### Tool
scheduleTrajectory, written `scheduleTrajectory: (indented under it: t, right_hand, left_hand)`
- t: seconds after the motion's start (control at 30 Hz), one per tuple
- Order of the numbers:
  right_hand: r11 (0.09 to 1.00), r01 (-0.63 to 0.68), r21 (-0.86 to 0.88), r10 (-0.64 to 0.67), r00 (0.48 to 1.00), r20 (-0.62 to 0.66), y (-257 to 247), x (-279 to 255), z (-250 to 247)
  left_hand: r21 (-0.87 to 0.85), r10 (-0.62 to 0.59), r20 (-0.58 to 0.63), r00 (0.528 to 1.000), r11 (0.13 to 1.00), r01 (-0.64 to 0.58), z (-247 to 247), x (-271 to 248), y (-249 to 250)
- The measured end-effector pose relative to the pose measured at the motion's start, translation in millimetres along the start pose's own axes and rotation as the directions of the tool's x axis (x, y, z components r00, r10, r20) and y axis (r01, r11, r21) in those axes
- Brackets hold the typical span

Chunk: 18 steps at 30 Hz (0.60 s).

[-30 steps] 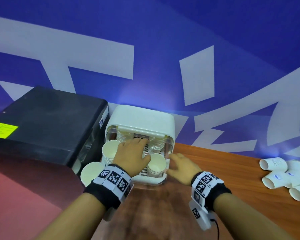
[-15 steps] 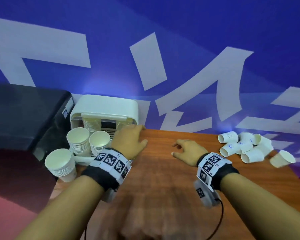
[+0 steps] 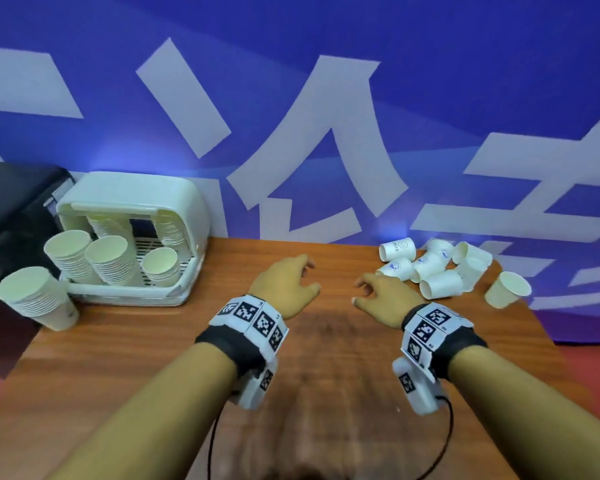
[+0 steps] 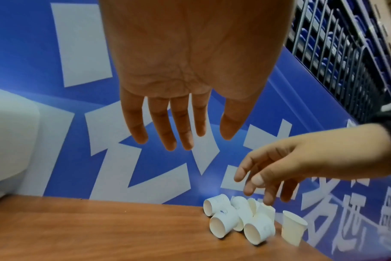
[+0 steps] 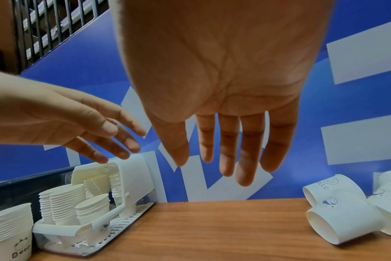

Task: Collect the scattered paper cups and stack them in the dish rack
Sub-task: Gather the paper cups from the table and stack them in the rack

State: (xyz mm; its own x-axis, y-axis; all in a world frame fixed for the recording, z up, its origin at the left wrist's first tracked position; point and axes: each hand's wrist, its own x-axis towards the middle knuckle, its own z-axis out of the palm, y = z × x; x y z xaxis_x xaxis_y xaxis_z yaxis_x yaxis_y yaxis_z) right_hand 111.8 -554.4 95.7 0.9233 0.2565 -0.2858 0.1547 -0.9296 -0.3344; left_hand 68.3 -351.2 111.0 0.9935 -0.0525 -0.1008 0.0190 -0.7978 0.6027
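Observation:
A heap of white paper cups lies on its side at the table's far right, and one more cup stands upright beside it. The white dish rack at the far left holds several cup stacks. Both hands hover empty above the table's middle with fingers spread. My left hand is between rack and heap. My right hand is just left of the heap, not touching it.
One tall cup stack stands on the wooden table left of the rack. A black box sits behind it. A blue wall with white shapes rises right behind the table's back edge.
Both hands have left the rack's front and moved right over the table toward the loose cups. The view has swung right with them.

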Motion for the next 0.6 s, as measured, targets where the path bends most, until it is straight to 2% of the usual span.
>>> scheduleTrajectory:
  t: [0.3,0.47,0.6]
  right_hand:
    - [0.998,-0.020,0.052,0.020,1.000,0.002,26.1,4.4,-7.5]
    - [0.992,-0.124,-0.037,0.125,0.991,0.040,64.2,3.9,-28.0]
    - [0.979,-0.203,-0.033,0.205,0.975,0.090,94.8,9.5,-33.8]
  left_hand:
    - [0.065,0.031,0.007,1.000,0.997,-0.031,11.3,32.3,28.7]
    - [0.009,0.044,0.091,0.995,0.999,-0.045,43.3,61.0,39.8]
    - [-0.004,0.008,0.163,0.987,1.000,-0.007,71.1,73.4,46.7]
